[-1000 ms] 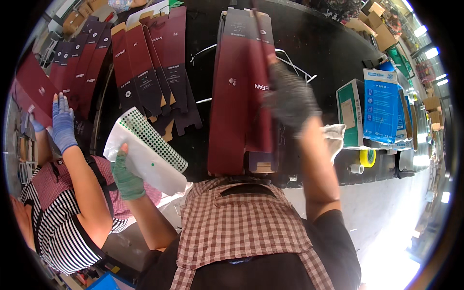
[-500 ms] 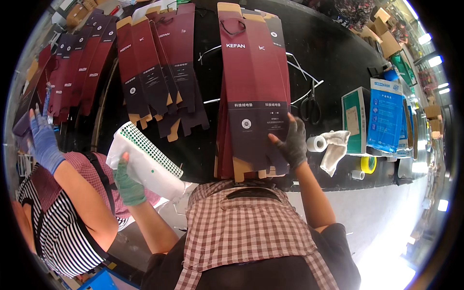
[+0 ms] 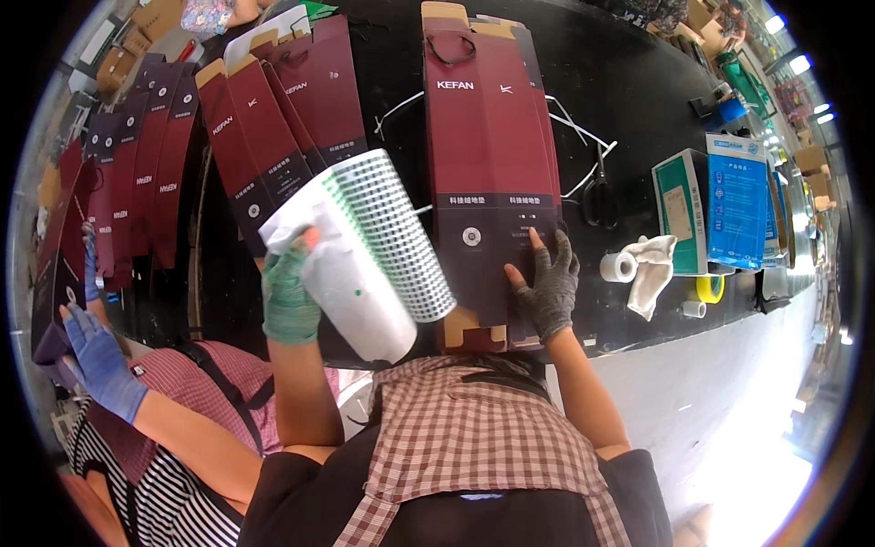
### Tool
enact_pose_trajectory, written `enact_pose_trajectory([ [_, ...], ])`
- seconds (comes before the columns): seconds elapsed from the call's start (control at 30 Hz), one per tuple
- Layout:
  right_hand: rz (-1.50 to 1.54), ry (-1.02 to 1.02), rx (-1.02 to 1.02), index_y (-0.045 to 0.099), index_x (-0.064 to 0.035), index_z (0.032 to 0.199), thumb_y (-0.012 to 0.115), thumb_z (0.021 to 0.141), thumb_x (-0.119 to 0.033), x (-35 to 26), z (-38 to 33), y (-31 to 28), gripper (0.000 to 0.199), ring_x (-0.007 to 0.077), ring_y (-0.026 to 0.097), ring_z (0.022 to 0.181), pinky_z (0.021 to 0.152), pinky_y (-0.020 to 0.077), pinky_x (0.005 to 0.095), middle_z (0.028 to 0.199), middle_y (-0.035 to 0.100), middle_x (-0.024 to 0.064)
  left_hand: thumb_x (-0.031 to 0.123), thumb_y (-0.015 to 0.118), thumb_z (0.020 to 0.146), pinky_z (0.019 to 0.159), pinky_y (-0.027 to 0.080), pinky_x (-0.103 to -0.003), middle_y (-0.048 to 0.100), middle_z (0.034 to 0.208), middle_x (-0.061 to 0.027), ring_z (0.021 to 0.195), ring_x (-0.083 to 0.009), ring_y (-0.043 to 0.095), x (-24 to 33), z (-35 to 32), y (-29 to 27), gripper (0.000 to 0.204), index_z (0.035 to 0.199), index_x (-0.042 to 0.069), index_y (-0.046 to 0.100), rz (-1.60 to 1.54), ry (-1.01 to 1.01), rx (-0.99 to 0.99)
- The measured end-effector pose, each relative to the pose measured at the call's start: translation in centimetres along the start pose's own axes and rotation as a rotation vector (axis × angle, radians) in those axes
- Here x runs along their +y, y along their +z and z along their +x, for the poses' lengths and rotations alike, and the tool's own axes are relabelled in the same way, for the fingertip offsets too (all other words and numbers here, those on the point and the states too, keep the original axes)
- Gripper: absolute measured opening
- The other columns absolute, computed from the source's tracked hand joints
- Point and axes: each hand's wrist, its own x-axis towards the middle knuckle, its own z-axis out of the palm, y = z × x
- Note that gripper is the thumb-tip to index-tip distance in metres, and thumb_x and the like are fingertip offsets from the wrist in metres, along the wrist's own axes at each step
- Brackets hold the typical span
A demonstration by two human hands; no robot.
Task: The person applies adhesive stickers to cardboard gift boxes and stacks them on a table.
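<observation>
My left hand, in a green glove, grips a white roll that looks like a roll of sticker sheets. One loose flap of it shows a grid of small dark dots, with green ones along the fold. The roll hangs tilted over the table's near edge, left of a stack of flat maroon and black cartons. On the lower black part of the top carton rests my right hand, grey-gloved, its fingers spread and holding nothing. A black cord handle lies at the carton's far end.
More flat cartons lie at left, where a co-worker's blue-gloved hand holds a carton. To the right are black scissors, a small white roll, a white cloth, yellow tape and a blue box.
My left hand has brought the roll up and to the right, nearer the carton stack, and the dotted flap has swung to the right. My right hand stays on the carton, fingers more spread.
</observation>
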Motion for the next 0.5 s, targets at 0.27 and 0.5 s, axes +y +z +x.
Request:
enact_pose_trajectory([
  [0.27,0.460,-0.207,0.287,0.063,-0.0097,0.105,0.068,0.080,-0.011,-2.6,1.6,-6.9,0.025,0.0284,0.054,0.107,0.090,0.0439,0.0399,0.112,0.058,0.0144,0.014,0.070,0.082,0.081,0.053,-0.032,0.066,0.102,-0.0065,0.091,-0.0172,0.065,0.2,0.4,4.4,0.035,0.113,0.001,0.062,-0.047,-0.128,-0.197],
  [0.5,0.566,-0.706,0.359,0.067,-0.0148,0.104,0.076,0.072,-0.021,-7.5,1.9,-14.2,0.034,0.0239,0.060,0.075,0.064,0.0490,0.0343,0.086,0.061,0.0086,0.019,0.069,0.085,0.086,0.049,-0.032,0.061,0.115,-0.0080,0.101,-0.0190,0.061,-2.6,-5.9,8.2,0.046,0.125,0.000,0.053,0.004,-0.136,-0.212],
])
